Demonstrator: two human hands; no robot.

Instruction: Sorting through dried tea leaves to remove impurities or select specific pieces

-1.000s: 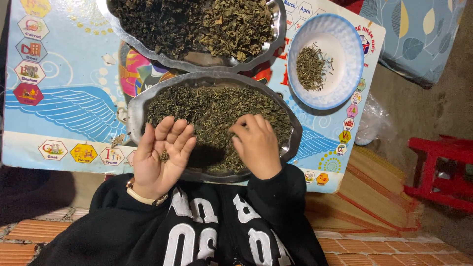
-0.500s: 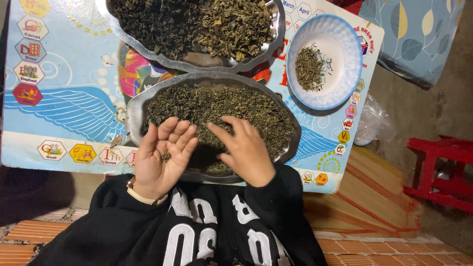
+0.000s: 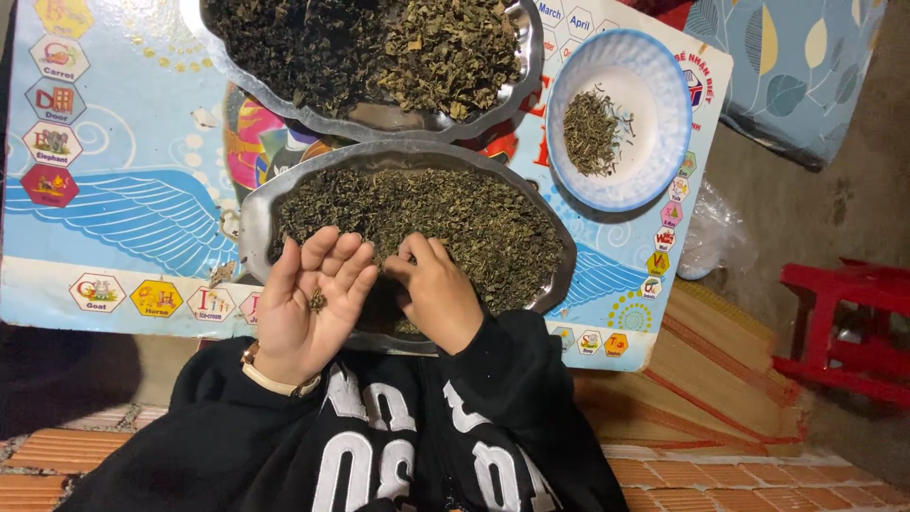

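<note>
L hand [image 3: 308, 308] palm up & cupped, few dried bits [image 3: 317, 301] in it, over near tray [image 3: 256, 223] edge. R hand [image 3: 434, 292] fingers pinched on leaves [image 3: 455, 213] in tray. 2nd tray [image 3: 517, 57] & bowl [image 3: 668, 85] behind, on mat [image 3: 123, 199].

Red plastic stool [image 3: 844, 332], blue-rimmed bowl [image 3: 664, 142]

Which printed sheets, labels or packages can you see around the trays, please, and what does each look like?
Poster: large picture chart lying flat under the trays, light blue with a wing drawing and coloured hexagon badges along its edges.
Plastic bag: clear, crumpled, on the ground by the poster's right edge.
Sweatshirt print: big white letters on black cloth, at the bottom of the view.
No screens or signs show.
</note>
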